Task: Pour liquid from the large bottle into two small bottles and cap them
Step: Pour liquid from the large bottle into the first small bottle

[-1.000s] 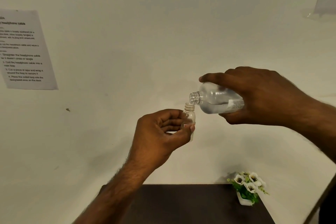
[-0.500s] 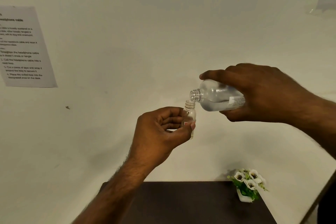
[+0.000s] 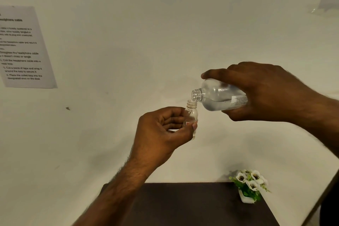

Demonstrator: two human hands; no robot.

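Head view: the left hand (image 3: 161, 134) pinches the small bottle (image 3: 191, 115) upright in mid-air, mouth up to receive liquid; the right hand (image 3: 266, 91) wraps the large bottle (image 3: 218, 95), tilted so its neck sits just over that mouth.

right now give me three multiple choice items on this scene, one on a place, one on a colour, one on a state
1. Where is the flower pot?
A. on the dark desk's right rear corner
B. in the left hand
C. taped to the wall

2. What colour are the flowers?
A. red
B. white with dark centres
C. yellow

3. How is the large bottle held?
A. upright and capped
C. lying on the desk
B. tipped, uncapped, mouth over the small bottle

Answers: 1 A, it stands on the desk by the wall. 2 B, the petals are white. 3 B, the right hand tilts it over the small bottle in the left hand.
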